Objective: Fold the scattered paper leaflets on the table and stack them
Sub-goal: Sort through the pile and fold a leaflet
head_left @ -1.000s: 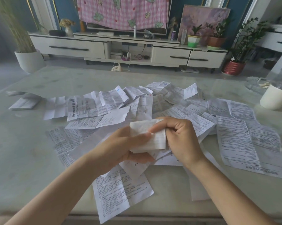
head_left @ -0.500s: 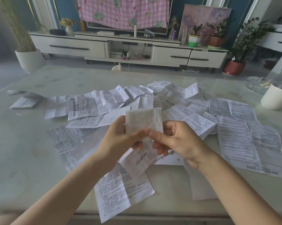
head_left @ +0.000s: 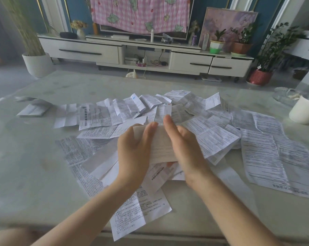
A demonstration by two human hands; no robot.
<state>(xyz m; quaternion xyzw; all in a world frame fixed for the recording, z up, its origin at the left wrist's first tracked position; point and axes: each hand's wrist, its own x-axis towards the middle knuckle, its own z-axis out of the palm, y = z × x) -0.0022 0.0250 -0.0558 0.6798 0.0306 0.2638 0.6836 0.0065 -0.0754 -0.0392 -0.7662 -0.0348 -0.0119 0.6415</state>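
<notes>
Nearest, one unfolded sheet (head_left: pixel 139 210) is hanging over the near edge of the table (head_left: pixel 34 174) — a brushing forearm could be sending it to the floor. Above the pile, the left hand (head_left: pixel 134 153) and right hand (head_left: pixel 184 148) are lying with straight fingers along either side of a folded leaflet (head_left: pixel 161 146), pressing rather than pinching it; the thumbs are hidden. Under so light a hold, the springy fold may be opening, or the leaflet slipping among the loose leaflets (head_left: pixel 217 139) beneath. Farther left, the folded stack (head_left: pixel 34 109) is sitting well apart — a long carry is risking a crooked landing.
</notes>
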